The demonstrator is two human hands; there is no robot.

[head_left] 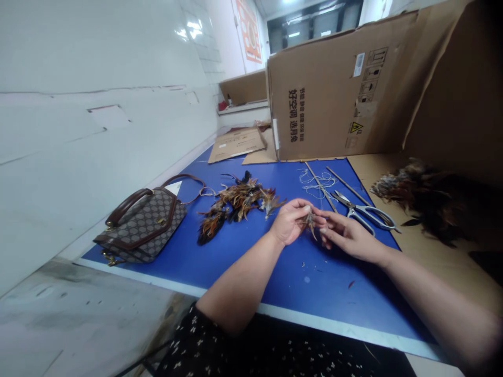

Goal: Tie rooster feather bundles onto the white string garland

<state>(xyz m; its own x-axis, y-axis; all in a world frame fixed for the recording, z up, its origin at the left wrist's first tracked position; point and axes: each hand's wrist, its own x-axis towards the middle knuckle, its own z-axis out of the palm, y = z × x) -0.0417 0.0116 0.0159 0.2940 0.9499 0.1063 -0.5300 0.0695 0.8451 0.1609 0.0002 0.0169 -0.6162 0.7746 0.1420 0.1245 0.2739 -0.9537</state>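
My left hand [291, 223] pinches a small bunch of brown feathers [312, 226] between thumb and fingers, above the blue tabletop. Close against it on the right, my right hand [351, 240] has its thumb and fingers drawn together beside the feathers. What sits between those fingertips is too small to make out. To the left of my hands lies a loose pile of brown and black feathers [241, 198]. Just beyond my right hand are silver scissors [363, 212] with their blades pointing away, and a tangle of pale string [316, 183].
Two thin sticks, one a wooden stick [319, 183], lie near the string. A patterned handbag [147, 230] stands at the left edge. A large cardboard box [326, 104] rises behind, with flat cardboard [238, 144] beside it. More dark feathers [424, 196] lie on cardboard at right.
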